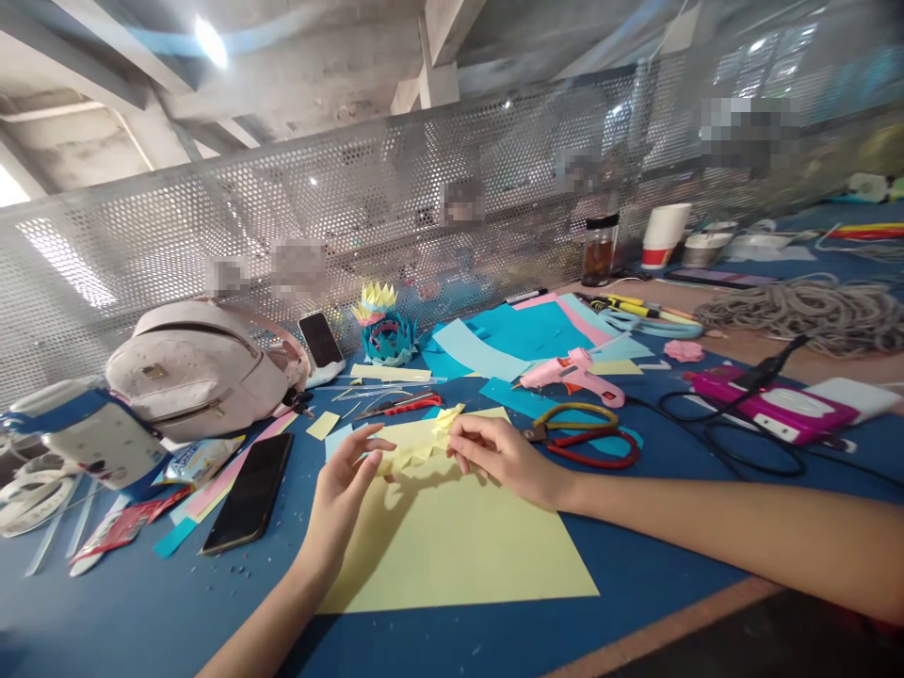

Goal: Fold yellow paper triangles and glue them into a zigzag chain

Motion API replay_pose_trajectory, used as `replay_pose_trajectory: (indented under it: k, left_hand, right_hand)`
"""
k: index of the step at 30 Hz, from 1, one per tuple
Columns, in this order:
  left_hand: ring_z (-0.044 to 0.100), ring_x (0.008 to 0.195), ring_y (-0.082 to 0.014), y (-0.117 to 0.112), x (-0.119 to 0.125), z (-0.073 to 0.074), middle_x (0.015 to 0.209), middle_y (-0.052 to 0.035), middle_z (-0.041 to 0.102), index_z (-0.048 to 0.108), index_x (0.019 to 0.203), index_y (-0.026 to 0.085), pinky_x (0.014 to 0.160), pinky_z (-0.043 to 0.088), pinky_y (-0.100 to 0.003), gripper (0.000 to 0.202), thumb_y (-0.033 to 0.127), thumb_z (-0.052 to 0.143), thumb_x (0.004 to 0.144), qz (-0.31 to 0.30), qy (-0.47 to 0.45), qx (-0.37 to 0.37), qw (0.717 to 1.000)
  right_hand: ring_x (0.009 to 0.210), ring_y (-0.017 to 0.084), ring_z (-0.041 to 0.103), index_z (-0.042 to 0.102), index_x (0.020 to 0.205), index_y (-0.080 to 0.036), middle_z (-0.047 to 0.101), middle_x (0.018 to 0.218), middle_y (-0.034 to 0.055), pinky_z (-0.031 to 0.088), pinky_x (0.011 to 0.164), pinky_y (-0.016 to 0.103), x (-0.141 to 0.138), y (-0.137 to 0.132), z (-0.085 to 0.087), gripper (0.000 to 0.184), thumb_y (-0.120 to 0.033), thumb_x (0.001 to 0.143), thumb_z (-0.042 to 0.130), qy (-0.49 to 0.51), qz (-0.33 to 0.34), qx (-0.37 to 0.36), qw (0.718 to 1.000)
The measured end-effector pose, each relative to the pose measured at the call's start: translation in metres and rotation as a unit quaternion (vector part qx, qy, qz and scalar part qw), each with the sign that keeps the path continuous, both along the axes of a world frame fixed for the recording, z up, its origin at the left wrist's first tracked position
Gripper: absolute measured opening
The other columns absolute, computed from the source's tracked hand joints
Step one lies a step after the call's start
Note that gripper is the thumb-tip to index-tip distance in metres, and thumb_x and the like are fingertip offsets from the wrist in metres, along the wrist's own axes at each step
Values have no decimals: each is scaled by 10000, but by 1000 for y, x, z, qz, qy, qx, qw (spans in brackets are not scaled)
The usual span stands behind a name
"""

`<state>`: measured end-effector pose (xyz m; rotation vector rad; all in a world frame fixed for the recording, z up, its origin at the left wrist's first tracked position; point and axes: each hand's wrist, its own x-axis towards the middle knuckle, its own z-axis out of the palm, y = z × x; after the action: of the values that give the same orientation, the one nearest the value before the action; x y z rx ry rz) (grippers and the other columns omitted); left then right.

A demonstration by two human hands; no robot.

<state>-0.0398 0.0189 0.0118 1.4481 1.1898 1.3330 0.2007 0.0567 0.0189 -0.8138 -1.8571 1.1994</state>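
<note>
Between my hands, above a large pale yellow paper sheet (466, 546), stretches a yellow paper strip (416, 456) with a zigzag, pointed edge. My right hand (498, 454) pinches its right end, where the paper is folded or bunched. At the other end, the thumb and fingers of my left hand (346, 485) are curled about the strip; their exact contact is partly hidden. Beyond them lie a red utility knife (413, 403) and scissors (589, 435) with one red and one yellow handle loop. A pink glue gun (575, 374) rests behind the scissors.
At the back stands a blue and yellow paper piece (387, 330) with pointed layers. A black phone (249, 494), a pink backpack (198, 367) and a tumbler (105, 438) are on the left. To the right are a magenta box (783, 405), black cables and coiled grey rope (812, 315).
</note>
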Motion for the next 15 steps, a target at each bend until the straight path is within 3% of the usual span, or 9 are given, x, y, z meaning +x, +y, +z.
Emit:
replay_pose_trajectory:
  k: [5,9,12,15]
  left_hand:
    - [682,833,-163,7,2,-6,936,-32,707,727,1046,178,764,547,-247,443,392,883,692,22,-154,-67,986]
    - [695,787,-133,8,4,-6,809,5,710,729,1053,183,837,555,-259,461,292,914,645,16,-250,-75,965]
    - [707,816,-140,7,5,-5,881,-18,743,726,1052,175,863,550,-266,459,286,912,647,-4,-263,-84,961]
    - [720,830,-178,3,7,-6,918,-52,764,738,1003,160,821,556,-283,409,332,904,671,-23,-231,-110,966]
  right_hand:
    - [529,99,491,597,817,-163,586,648,-5,380,480,205,1,2,-3,386,-520,959,548,3,2,-9,1000]
    - [610,131,587,599,801,-159,634,683,22,424,548,220,0,1,-5,317,-428,961,549,-52,49,10,997]
    - [610,139,619,553,748,-169,661,705,27,444,557,224,0,-1,-6,287,-384,936,582,-81,65,31,994]
    - [540,111,552,573,724,-166,617,612,-5,385,516,209,0,-3,-6,252,-330,913,612,-113,69,88,987]
